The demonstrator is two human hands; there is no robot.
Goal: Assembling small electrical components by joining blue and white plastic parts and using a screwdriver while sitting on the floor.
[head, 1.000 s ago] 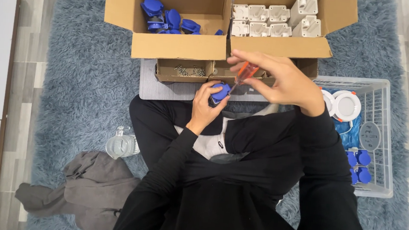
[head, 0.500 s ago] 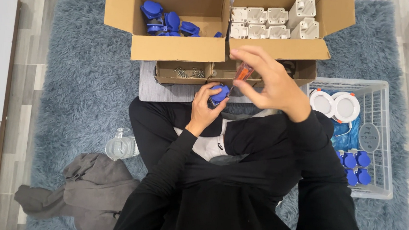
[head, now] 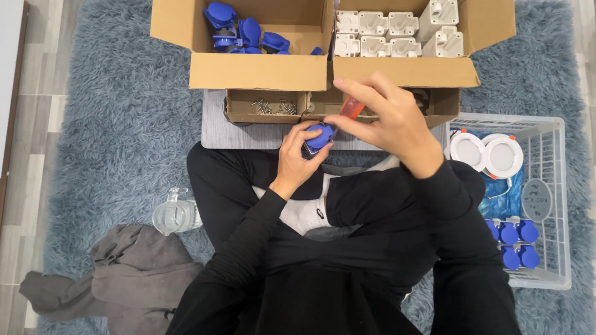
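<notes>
Your left hand (head: 298,153) is clenched around a blue cap (head: 319,136), cupping it from below and behind so the piece sits steady over your lap with its top face turned up toward the tool. Only the part above your thumb and fingers shows; the rest is buried in the grip. Your right hand (head: 387,121) pinches an orange-handled driver (head: 351,108) between thumb and fingertips, and the handle slants down to the cap just left of those fingertips (the tip itself is hidden, so I cannot tell whether it is seated). Holding the handle lightly at its top probably lets you spin it while the other hand resists the turn.

The cap is a bright, glossy blue, rounded, seemingly hard plastic, and small enough that your fingers nearly swallow it. It matches the blue parts (head: 241,32) heaped in the open box (head: 255,79) beyond your left fingers.

Just past your left knuckles, a shallow tray of screws (head: 274,106) sits within easy reach. Beyond your right fingertips a second box holds white housings (head: 393,33). Out past your right wrist a white basket (head: 557,209) holds round white discs and more blue pieces, apart from the loose stock. A grey cloth (head: 119,274) and a clear bottle (head: 175,214) lie well off near your left elbow.
</notes>
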